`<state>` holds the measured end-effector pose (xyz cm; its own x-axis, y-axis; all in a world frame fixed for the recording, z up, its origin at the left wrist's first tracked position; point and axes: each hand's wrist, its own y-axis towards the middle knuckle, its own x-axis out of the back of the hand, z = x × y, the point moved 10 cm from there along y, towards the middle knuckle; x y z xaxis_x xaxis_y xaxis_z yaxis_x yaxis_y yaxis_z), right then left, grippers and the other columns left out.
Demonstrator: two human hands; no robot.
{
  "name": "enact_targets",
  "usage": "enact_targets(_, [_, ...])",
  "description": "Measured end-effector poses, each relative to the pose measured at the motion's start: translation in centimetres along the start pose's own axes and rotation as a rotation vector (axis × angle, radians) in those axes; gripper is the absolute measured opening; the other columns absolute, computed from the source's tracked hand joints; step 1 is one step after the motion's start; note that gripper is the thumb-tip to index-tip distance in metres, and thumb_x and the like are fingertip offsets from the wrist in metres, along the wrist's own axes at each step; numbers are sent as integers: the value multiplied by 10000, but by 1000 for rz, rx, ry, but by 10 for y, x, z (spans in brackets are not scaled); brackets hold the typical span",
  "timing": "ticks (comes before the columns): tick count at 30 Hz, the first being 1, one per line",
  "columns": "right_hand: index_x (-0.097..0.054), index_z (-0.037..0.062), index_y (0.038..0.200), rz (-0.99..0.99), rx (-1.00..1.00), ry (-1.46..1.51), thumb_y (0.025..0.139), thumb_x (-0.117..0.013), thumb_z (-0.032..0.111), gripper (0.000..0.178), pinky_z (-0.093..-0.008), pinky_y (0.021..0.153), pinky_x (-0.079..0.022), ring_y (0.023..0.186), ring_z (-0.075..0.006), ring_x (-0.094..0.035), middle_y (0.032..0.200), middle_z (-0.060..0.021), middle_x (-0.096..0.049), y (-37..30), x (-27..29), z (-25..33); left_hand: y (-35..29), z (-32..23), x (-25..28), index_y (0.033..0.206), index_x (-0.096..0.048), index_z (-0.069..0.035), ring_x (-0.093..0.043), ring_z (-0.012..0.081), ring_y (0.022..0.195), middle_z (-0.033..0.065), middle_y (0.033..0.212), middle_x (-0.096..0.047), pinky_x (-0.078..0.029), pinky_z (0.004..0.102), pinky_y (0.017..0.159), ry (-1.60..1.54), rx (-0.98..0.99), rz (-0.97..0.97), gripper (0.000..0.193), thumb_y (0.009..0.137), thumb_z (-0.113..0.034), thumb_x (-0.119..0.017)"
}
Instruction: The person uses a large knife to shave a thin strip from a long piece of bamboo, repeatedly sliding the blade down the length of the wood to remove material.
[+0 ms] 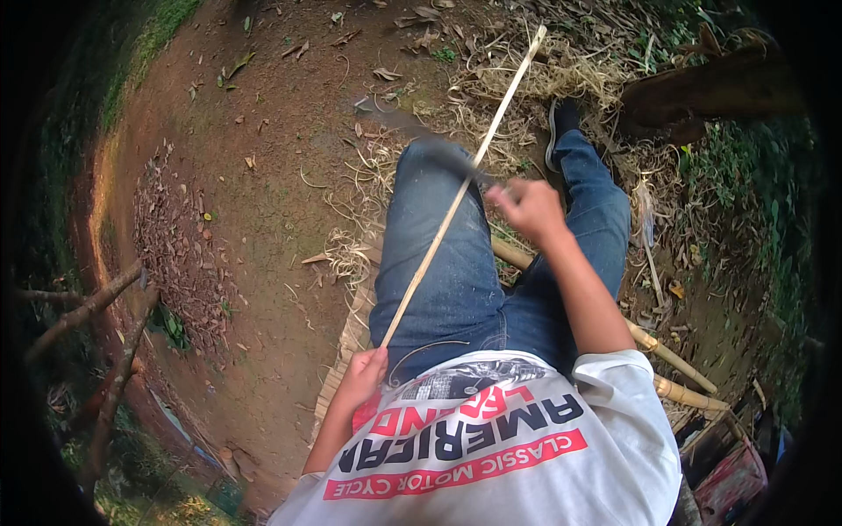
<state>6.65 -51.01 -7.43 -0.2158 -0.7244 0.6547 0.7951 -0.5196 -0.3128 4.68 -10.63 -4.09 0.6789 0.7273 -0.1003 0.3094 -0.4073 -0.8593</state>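
A long, pale bamboo strip (430, 254) slants across my raised thigh, from my waist up to the far right. Its near end sits in my left hand (364, 375), whose fingers are closed round it beside my hip. In my closed right hand (532, 210), over the gap between my knees, is the handle of a dark-bladed knife (452, 160). The blade is smeared by motion and crosses the strip near my knee. From this view I cannot tell whether the edge touches the strip.
Curly shavings (561, 79) lie about my feet and left of my leg. I sit on a slatted bamboo seat (351, 337); bamboo poles (675, 368) jut out at right. A thick log (719, 96) lies far right. Branches (96, 302) stand at left, over bare earth.
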Motion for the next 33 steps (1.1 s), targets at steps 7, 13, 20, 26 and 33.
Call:
enact_targets(7, [-666,1,699,-53,10,114,871,-505,638,680,-473,624,-493,597,-395,-615,597,-218,-603,11,23,-3,8,3,1,693,-442,-113,-269,31,444,-81,553,-333,-202,223,408,50,-53,7,399,1028,-329,-453])
enact_targets(13, [-688,36,697,42,3,-135,781,-510,755,745,-467,668,-516,680,-362,-658,654,-207,-640,41,19,-9,1,2,6,705,-457,-100,-294,33,452,-78,548,-355,-224,221,415,113,-69,-51,385,1024,-315,-465])
enact_targets(20, [-645,6,669,54,-120,-15,866,-486,658,700,-479,644,-483,631,-382,-621,619,-218,-605,59,33,-27,7,6,8,708,-506,-78,-340,34,513,-74,586,-405,-270,234,465,84,-12,-42,367,1014,-279,-491])
enact_targets(26, [-632,27,616,107,68,-90,837,-501,695,716,-440,617,-487,603,-336,-623,577,-206,-589,52,15,-5,6,8,13,700,-496,-73,-333,39,511,-68,578,-400,-267,234,463,57,-23,-45,374,1016,-272,-487])
enact_targets(33, [-597,-12,617,-123,-65,-111,882,-503,627,699,-451,582,-430,573,-344,-573,559,-192,-559,98,64,-52,12,5,13,685,-476,-74,-321,41,498,-72,572,-385,-256,238,453,55,-58,-44,387,1017,-273,-486])
